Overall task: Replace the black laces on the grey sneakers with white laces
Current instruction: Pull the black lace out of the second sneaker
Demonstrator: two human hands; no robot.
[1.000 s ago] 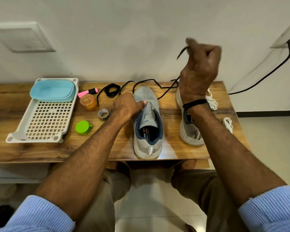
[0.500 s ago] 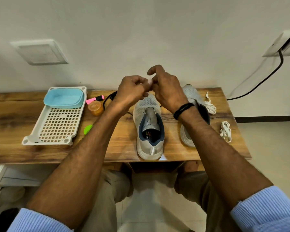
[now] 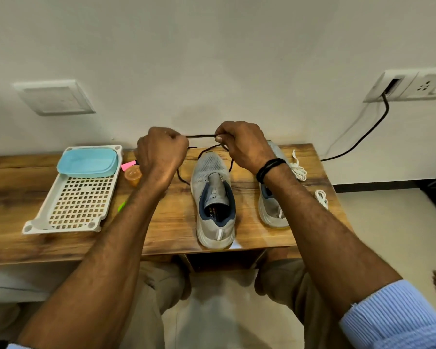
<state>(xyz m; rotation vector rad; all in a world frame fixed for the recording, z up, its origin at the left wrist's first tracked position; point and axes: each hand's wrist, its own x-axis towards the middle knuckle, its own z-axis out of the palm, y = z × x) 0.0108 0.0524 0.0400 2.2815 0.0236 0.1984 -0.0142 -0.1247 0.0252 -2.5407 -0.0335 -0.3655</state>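
Note:
Two grey sneakers stand on the wooden table (image 3: pixel 166 222). The left sneaker (image 3: pixel 213 197) has no lace in it. My right forearm partly covers the right sneaker (image 3: pixel 272 210). A black lace (image 3: pixel 202 136) stretches taut between my hands above the table's far edge, and its slack loops down around the left sneaker's toe. My left hand (image 3: pixel 161 152) grips one end in a fist. My right hand (image 3: pixel 242 144) pinches the lace at its fingertips. Two bundles of white laces (image 3: pixel 298 167) (image 3: pixel 321 197) lie to the right of the right sneaker.
A white perforated tray (image 3: pixel 73 197) at the left holds a light blue container (image 3: pixel 87 162). A pink highlighter (image 3: pixel 127 165), an orange cup (image 3: pixel 133 175) and a green object (image 3: pixel 122 205) lie beside my left arm. A black cable (image 3: pixel 363 137) runs from a wall socket.
My right hand came down from high with the black lace end. My left hand left the sneaker and met it. Now both hands have drawn apart, pulling the lace taut.

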